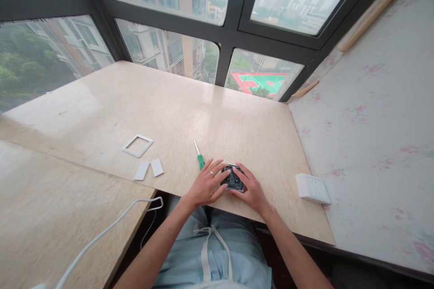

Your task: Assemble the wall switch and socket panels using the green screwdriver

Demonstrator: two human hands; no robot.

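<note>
A dark square wall switch module [233,179] with a pale edge rests at the front of the stone sill, between my two hands. My left hand [207,182], with a ring on one finger, grips its left side. From the right, my right hand [250,189] closes on the opposite side, fingertips on the top face. Left of my left hand lies a screwdriver [200,158] with a green handle, its shaft pointing away from me. Further left are a white square frame [150,143] and two white switch covers [141,171], lying flat.
A white socket box [312,188] sits at the right against the flowered wall [366,144]. A white cable [111,216] runs over the left counter [44,216] and its edge. Dark-framed windows border the far side of the sill [162,99].
</note>
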